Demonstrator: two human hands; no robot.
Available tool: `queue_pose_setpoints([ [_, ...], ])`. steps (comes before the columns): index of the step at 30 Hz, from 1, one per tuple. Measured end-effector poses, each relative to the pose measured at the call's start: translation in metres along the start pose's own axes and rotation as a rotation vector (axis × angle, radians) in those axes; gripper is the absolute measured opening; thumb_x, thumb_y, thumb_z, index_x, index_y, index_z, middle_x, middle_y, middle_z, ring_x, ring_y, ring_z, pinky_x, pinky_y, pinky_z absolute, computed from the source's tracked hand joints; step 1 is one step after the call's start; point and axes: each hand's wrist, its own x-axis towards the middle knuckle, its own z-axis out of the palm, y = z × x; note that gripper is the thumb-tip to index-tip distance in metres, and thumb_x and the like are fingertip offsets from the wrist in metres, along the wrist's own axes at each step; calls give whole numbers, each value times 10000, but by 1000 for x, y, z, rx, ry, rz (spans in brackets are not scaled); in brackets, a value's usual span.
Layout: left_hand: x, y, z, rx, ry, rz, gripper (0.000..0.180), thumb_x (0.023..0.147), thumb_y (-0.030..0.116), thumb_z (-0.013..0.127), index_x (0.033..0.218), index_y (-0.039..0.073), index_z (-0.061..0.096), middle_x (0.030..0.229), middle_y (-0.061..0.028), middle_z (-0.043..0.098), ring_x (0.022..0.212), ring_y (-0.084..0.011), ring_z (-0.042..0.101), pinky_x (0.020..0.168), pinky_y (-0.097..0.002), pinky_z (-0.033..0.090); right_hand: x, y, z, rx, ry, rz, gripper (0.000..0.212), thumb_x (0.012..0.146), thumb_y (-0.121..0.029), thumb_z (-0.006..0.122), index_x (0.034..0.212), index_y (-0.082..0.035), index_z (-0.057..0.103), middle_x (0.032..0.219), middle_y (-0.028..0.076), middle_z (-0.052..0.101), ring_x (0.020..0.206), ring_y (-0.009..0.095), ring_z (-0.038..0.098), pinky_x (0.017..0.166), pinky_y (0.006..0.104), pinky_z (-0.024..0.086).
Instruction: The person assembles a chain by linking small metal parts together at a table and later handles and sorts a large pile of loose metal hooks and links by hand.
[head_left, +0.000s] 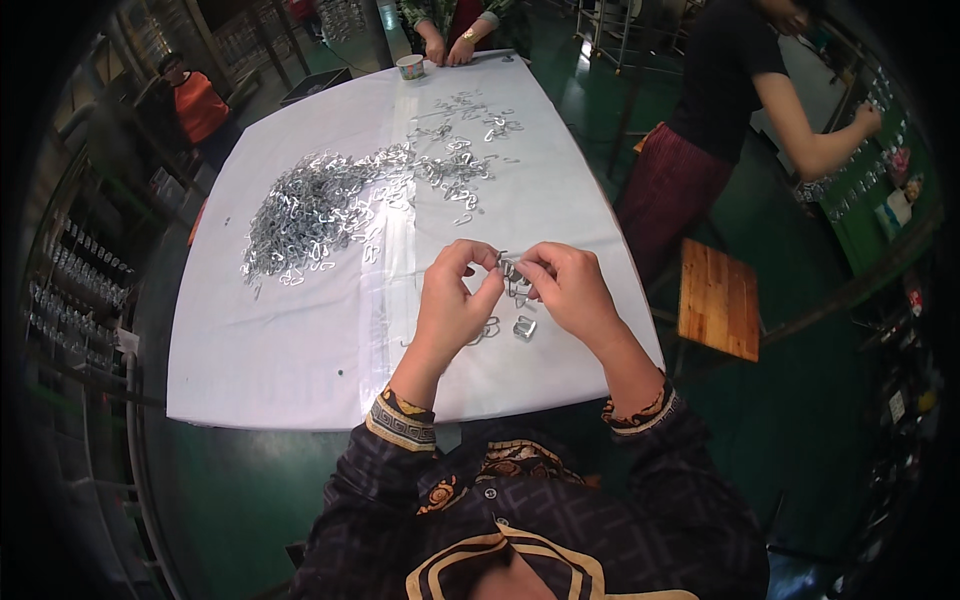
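Over the near right part of the white-covered table (270, 360), my left hand (450, 300) and my right hand (570, 285) meet, fingertips pinched on small silver metal clips (515, 275). The fingers partly hide these pieces, so their exact form is hard to make out. Just below my right fingers lies a shiny, squarish metal piece (524, 327). Beside my left wrist rest a few loose wire clips (488, 331). Farther off to the left spreads a big heap of silver bent-wire clips (305, 210), with a thinner scatter (455, 170) to its right.
A paper cup (410, 67) stands at the far table edge, near another person's hands (455, 48). On the right, a wooden stool (718, 298) is beside the table, and a person in a black shirt (735, 90) works at a green rack. Someone in orange (198, 105) is far left.
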Motion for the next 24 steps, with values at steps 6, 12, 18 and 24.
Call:
queue_pose_setpoints([
  [6,1,-5,1,-284,-92,-75,66,842,26,573,858,11,510,871,-80,656,772,-108,591,705,-255,471,-3,-3,-1,77,-27,-14,160,855,-119,654,811,34,653,699,102,641,581,166,613,540,301,462],
  [12,10,-3,-13,-430,-130,-92,62,892,-30,526,888,10,479,918,-112,627,852,-145,591,778,-290,474,-17,29,-30,209,521,-78,143,846,-92,693,771,18,639,652,-28,560,610,28,475,536,206,384],
  [18,24,13,-9,-396,-160,-45,71,881,-15,543,877,10,476,893,-95,622,820,-124,573,763,-273,463,-28,100,-111,185,1233,-28,245,836,-150,725,933,-36,531,797,-3,525,659,70,457,607,213,408],
  [24,33,22,7,-435,-179,-18,74,864,-10,554,867,11,483,871,-77,621,799,-109,565,756,-260,461,-25,137,-129,-49,881,184,874,646,-238,862,1365,-57,398,1196,115,466,804,141,493,747,296,471],
])
